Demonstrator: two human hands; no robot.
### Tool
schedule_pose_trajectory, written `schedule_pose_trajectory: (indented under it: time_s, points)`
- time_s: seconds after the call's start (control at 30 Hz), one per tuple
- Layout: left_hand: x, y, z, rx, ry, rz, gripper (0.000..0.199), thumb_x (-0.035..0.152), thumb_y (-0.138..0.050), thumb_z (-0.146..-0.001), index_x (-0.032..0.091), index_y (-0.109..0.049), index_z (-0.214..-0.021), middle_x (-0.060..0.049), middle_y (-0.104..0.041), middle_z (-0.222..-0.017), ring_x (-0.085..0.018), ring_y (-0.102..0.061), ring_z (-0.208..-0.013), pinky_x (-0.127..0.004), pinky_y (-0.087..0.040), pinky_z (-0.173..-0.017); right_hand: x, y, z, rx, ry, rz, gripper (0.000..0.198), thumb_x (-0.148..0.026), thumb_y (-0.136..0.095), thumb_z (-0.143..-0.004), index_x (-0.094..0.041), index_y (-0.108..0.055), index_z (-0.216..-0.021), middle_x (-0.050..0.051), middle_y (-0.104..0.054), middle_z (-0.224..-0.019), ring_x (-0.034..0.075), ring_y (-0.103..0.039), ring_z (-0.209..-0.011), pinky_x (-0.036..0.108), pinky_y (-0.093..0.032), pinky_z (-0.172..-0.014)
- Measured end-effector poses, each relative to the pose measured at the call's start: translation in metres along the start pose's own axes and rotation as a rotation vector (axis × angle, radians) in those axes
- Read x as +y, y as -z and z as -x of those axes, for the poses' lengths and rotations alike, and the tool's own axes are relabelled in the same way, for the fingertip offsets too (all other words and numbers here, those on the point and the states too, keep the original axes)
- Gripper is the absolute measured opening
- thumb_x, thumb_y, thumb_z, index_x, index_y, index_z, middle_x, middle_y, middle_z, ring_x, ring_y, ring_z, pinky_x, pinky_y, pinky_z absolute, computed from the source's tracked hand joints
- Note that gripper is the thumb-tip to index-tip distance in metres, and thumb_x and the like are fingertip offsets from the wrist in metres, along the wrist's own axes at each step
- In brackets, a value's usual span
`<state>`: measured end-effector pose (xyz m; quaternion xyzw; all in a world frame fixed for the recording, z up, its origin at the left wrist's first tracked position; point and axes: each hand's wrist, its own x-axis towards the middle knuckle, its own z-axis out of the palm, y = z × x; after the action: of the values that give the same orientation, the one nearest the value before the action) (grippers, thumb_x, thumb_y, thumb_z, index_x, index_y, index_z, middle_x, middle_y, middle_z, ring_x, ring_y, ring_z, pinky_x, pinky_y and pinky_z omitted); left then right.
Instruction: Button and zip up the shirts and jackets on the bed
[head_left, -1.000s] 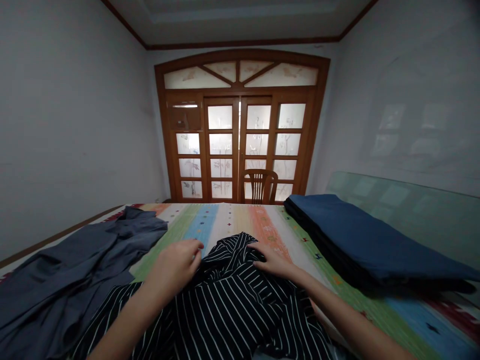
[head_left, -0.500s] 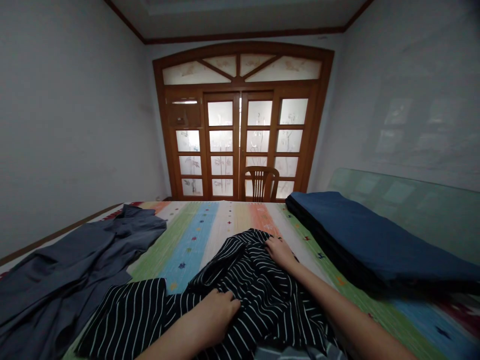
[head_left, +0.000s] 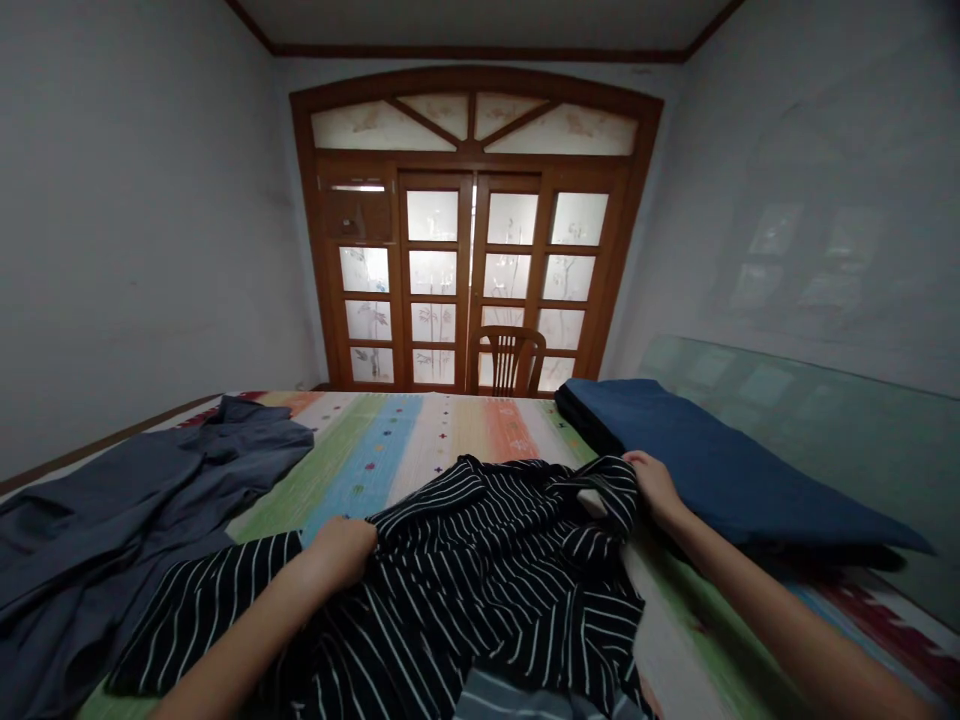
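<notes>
left hand (head_left: 345, 552): fingertips hidden | right hand (head_left: 654, 487): fingers partly hidden by shirt (head_left: 487, 560) | shirt: cut off by bottom edge | grey cloth (head_left: 150, 510): cut off at left | chair (head_left: 508, 334): legs hidden behind bed (head_left: 405, 440) | pane drawings (head_left: 433, 322): too faint to tell

A black garment with white stripes (head_left: 465, 560) fills the lower centre, rumpled on a bed (head_left: 420, 450). The left hand (head_left: 343, 550) pinches it left of centre, the right hand (head_left: 654, 487) at right. Grey clothing (head_left: 150, 490) lies lower left, folded blue cloth (head_left: 697, 445) right; a wooden chair (head_left: 507, 332) and paned doors (head_left: 433, 272) stand upper centre.
</notes>
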<state>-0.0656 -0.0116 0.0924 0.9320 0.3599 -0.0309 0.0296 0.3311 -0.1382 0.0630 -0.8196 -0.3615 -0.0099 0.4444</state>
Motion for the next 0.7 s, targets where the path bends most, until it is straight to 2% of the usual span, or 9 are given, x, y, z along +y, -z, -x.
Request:
schedule_pose_trajectory:
  time_s: [0.1, 0.2, 0.23, 0.3, 0.4, 0.47, 0.57, 0.7]
  points:
    - [-0.008, 0.001, -0.005, -0.057, 0.055, -0.163, 0.035, -0.004, -0.035, -0.061, 0.014, -0.065, -0.066, -0.013, -0.065, -0.074, -0.025, -0.061, -0.074, -0.038, -0.045, -0.069, -0.017, 0.000, 0.007, 0.016, 0.039, -0.032, 0.022, -0.017, -0.027, -0.062, -0.017, -0.048, -0.068, 0.008, -0.059, -0.078, 0.020, -0.056, -0.075, 0.030, -0.044, -0.068]
    - [0.004, -0.002, -0.010, -0.047, -0.036, -0.207, 0.036, 0.000, -0.033, -0.068, 0.014, -0.064, -0.079, -0.012, -0.063, -0.083, -0.024, -0.060, -0.078, -0.037, -0.044, -0.071, -0.050, -0.014, 0.030, -0.032, 0.168, -0.060, 0.023, -0.020, -0.031, -0.066, -0.018, -0.051, -0.077, 0.006, -0.058, -0.087, 0.018, -0.053, -0.085, 0.030, -0.039, -0.079]
    - [0.010, -0.004, -0.011, -0.017, -0.081, -0.185, 0.034, 0.003, -0.033, -0.071, 0.015, -0.063, -0.082, -0.012, -0.063, -0.084, -0.023, -0.059, -0.078, -0.036, -0.044, -0.071, -0.063, -0.021, 0.041, -0.088, 0.236, -0.070, 0.023, -0.021, -0.033, -0.068, -0.018, -0.052, -0.079, 0.005, -0.058, -0.088, 0.017, -0.052, -0.086, 0.030, -0.038, -0.080]
    - [0.024, -0.011, -0.011, 0.045, -0.160, -0.114, 0.031, 0.010, -0.032, -0.076, 0.015, -0.060, -0.089, -0.011, -0.061, -0.086, -0.023, -0.058, -0.079, -0.037, -0.044, -0.072, -0.088, -0.038, 0.068, -0.340, 0.464, -0.068, 0.024, -0.021, -0.033, -0.072, -0.017, -0.054, -0.083, 0.006, -0.059, -0.087, 0.017, -0.053, -0.085, 0.031, -0.038, -0.080]
    - [0.038, -0.026, -0.008, 0.036, -0.229, 0.008, 0.031, 0.023, -0.036, -0.080, 0.015, -0.053, -0.104, -0.012, -0.058, -0.095, -0.024, -0.055, -0.087, -0.037, -0.043, -0.076, -0.112, -0.066, 0.108, -0.640, 0.750, -0.010, 0.030, -0.019, -0.040, -0.074, -0.017, -0.053, -0.100, 0.006, -0.055, -0.103, 0.016, -0.047, -0.097, 0.031, -0.034, -0.087]
    - [0.041, -0.035, -0.006, 0.001, -0.231, 0.051, 0.038, 0.028, -0.041, -0.078, 0.014, -0.048, -0.112, -0.015, -0.052, -0.108, -0.027, -0.050, -0.098, -0.040, -0.040, -0.082, -0.117, -0.083, 0.128, -0.741, 0.860, 0.095, 0.038, -0.018, -0.044, -0.072, -0.017, -0.049, -0.110, 0.008, -0.050, -0.113, 0.018, -0.042, -0.105, 0.033, -0.031, -0.090]
    - [0.032, -0.043, -0.008, -0.018, -0.216, 0.102, 0.046, 0.032, -0.048, -0.074, 0.012, -0.045, -0.116, -0.018, -0.041, -0.122, -0.030, -0.040, -0.110, -0.042, -0.033, -0.089, -0.111, -0.101, 0.144, -0.769, 0.921, 0.219, 0.040, -0.015, -0.043, -0.072, -0.016, -0.048, -0.112, 0.009, -0.049, -0.115, 0.020, -0.040, -0.107, 0.034, -0.031, -0.089]
    - [0.012, -0.044, -0.020, 0.029, -0.216, 0.284, 0.032, 0.027, -0.039, -0.079, 0.016, -0.051, -0.106, -0.009, -0.051, -0.111, -0.019, -0.047, -0.103, -0.033, -0.034, -0.091, -0.099, -0.103, 0.148, -0.747, 0.920, 0.221, 0.037, -0.008, -0.040, -0.070, -0.017, -0.053, -0.103, 0.006, -0.055, -0.105, 0.016, -0.044, -0.100, 0.030, -0.032, -0.087]
